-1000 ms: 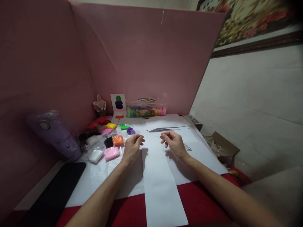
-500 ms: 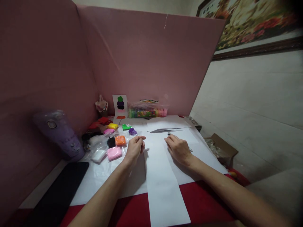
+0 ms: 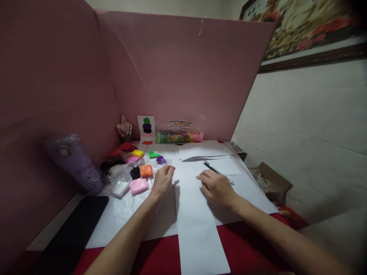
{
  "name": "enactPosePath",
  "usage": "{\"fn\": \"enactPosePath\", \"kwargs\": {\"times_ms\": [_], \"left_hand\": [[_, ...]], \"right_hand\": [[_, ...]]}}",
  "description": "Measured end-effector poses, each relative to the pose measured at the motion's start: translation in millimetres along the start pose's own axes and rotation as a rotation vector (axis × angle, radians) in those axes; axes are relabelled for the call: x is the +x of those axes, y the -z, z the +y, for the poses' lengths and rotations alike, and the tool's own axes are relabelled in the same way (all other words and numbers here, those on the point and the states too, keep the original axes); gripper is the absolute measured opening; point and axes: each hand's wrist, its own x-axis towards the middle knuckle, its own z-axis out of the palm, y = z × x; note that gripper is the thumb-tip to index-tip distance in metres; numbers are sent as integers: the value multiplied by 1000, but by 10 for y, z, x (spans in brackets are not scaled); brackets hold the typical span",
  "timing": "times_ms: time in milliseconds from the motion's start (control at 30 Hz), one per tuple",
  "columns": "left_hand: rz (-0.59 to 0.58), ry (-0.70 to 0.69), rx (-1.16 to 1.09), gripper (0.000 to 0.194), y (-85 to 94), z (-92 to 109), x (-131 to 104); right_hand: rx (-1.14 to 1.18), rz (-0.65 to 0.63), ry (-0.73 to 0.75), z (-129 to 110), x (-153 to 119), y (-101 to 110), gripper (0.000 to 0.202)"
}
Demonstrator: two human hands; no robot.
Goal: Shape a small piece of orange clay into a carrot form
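A long white paper strip (image 3: 197, 225) runs from the table's front edge up between my hands. At its left side, my left hand (image 3: 164, 179) is closed, its fingers curled together; whatever may be inside is hidden. My right hand (image 3: 216, 186) rests over the strip's right side with fingers bent and pressed together, and what they hold, if anything, cannot be made out. Just beyond it lies a fork (image 3: 213, 168) on white paper. Left of my left hand are bagged clay packs: orange (image 3: 146, 170), pink (image 3: 138, 186), purple (image 3: 161, 160) and green (image 3: 154, 154).
A purple bottle (image 3: 76, 164) and a black phone-like slab (image 3: 71, 233) are at the left. A card with coloured blobs (image 3: 146, 131) leans at the back beside a bag of coloured sticks (image 3: 179, 137). An open cardboard box (image 3: 275, 179) is at the right.
My right hand has moved slightly down toward me, uncovering more of the fork. My left hand's fingers have curled in more. The view has shifted slightly.
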Motion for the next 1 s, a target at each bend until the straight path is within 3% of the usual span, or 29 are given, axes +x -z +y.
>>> {"fn": "enactPosePath", "kwargs": {"times_ms": [167,300,400,467,500,567,667,767,867,933,1000], "left_hand": [[76,-49,159,37,86,3,55],[171,-75,262,47,162,49,84],[242,-94,249,47,209,66,118],[262,-110,240,43,219,50,135],[260,-117,235,40,215,34,140],[231,-113,202,33,191,-3,139],[135,-73,88,34,129,-41,120],[27,-15,-74,42,66,-22,84],[-58,87,-212,44,13,57,9],[-163,162,-283,46,-20,119,-65],[-324,213,-398,47,-48,165,-137]], "right_hand": [[84,-28,114,-242,-80,-94,20],[78,-73,94,-249,-30,-92,17],[-26,-93,-58,-71,91,-10,18],[-183,-109,-276,115,160,24,18],[-253,-149,-383,212,182,22,17],[-282,-174,-448,386,191,-19,17],[-265,-198,-468,533,153,-116,18],[-222,-176,-457,507,116,-138,20],[-67,-92,-408,308,110,-61,21],[384,32,-349,103,116,-3,19],[808,-15,-329,-109,120,22,15]]}}
